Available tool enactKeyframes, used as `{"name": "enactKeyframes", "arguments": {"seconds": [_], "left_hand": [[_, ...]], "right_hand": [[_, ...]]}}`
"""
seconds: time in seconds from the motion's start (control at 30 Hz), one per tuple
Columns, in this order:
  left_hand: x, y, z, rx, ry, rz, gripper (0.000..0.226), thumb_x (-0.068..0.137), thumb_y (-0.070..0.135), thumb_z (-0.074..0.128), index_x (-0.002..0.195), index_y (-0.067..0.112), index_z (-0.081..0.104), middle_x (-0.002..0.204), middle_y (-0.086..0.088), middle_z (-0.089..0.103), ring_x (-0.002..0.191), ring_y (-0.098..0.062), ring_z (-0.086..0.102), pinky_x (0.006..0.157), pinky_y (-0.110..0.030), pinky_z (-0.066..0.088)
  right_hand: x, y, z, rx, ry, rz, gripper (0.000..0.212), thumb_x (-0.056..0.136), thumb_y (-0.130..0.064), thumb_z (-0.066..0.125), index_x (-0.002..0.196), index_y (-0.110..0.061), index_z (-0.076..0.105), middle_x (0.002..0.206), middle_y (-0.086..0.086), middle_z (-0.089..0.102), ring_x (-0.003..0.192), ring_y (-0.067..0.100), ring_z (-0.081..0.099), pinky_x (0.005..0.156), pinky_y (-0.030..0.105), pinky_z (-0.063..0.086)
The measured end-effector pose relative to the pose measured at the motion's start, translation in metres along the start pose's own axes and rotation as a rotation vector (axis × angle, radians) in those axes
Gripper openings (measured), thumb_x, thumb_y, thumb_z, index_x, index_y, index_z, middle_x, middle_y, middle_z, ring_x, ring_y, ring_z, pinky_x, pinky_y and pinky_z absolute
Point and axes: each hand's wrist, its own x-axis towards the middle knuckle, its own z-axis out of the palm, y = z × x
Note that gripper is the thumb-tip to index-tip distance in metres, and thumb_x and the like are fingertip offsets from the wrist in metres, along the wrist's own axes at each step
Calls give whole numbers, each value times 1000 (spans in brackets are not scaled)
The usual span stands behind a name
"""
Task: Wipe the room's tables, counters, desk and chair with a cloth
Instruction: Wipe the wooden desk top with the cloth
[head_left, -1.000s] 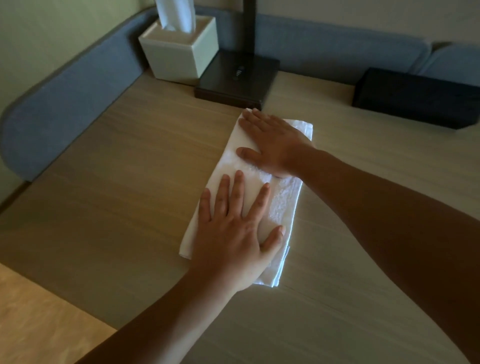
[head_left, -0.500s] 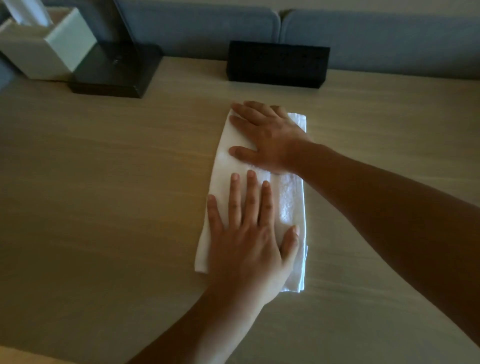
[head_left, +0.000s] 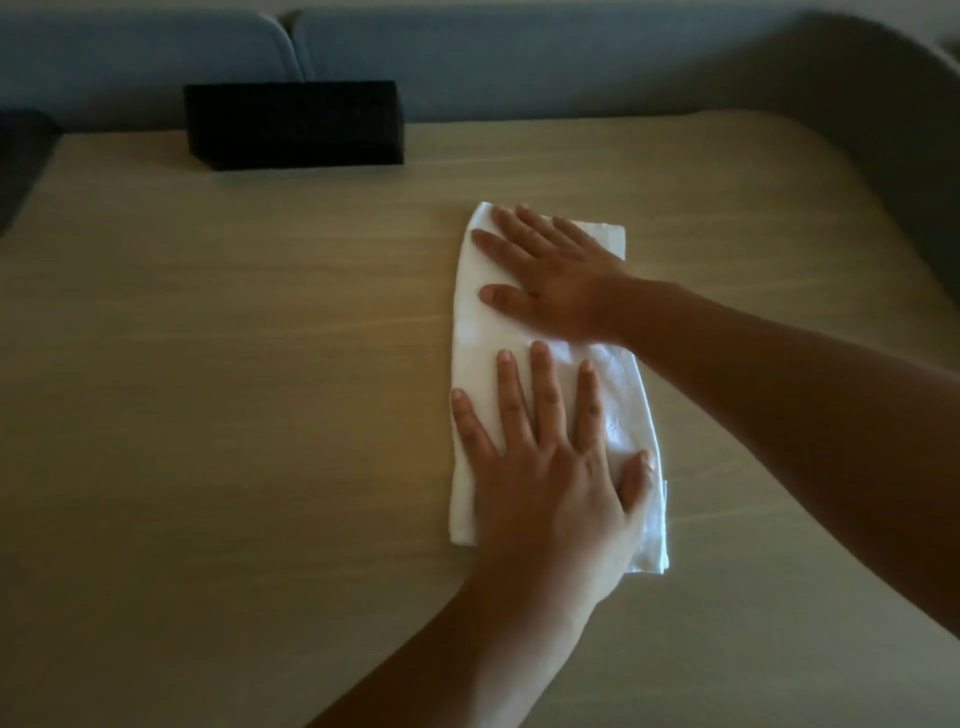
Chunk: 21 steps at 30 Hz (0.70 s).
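Note:
A white folded cloth (head_left: 474, 322) lies lengthwise on the light wooden desk (head_left: 208, 374), right of the middle. My left hand (head_left: 545, 467) presses flat on its near half, fingers spread. On the far half my right hand (head_left: 550, 275) lies flat as well, fingers pointing left, its forearm coming in from the right. Both palms hold the cloth down against the desk top.
A black rectangular box (head_left: 296, 122) stands at the desk's back edge, left of the cloth. A blue padded panel (head_left: 519, 57) runs along the back and curves round the right side (head_left: 883, 135). A dark object (head_left: 21, 156) shows at the far left edge.
Both hands have slid the cloth to the right across the desk. The tissue box and the lamp base have left the view on the left; the desk's right end has come into sight.

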Motion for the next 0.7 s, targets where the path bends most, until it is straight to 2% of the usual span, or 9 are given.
{"name": "enactKeyframes", "arguments": {"seconds": [0.2,0.47,0.6,0.7], "left_hand": [[16,71,10,-57,-1,39,81,96,68,21,162,22,14,168,-21,3,154,-46,-3,113,-75,-3],[33,152,15,-83,-41,156,77,99,63,12,163,20,7,168,-21,-2,153,-47,-10,111,-76,-8],[41,191,13,-133,-87,216,74,103,57,16,162,15,3,165,-25,-16,150,-46,-25,111,-73,-16],[50,206,10,-149,-179,285,72,105,53,18,161,16,-10,162,-20,-32,144,-42,-38,106,-73,-25]], "right_hand": [[-43,64,-5,-39,19,31,76,97,-75,11,162,-38,-3,171,-3,-10,157,18,-13,125,37,-7],[-81,147,-12,-50,18,35,71,99,-73,12,161,-41,-5,171,-7,-10,156,14,-16,117,30,-13],[-96,181,-14,-155,40,52,69,99,-73,5,161,-42,2,172,-3,-6,157,20,-10,120,37,-8],[-112,200,-17,-163,47,156,68,97,-76,7,159,-48,7,170,-4,6,156,26,3,121,52,10]]}}
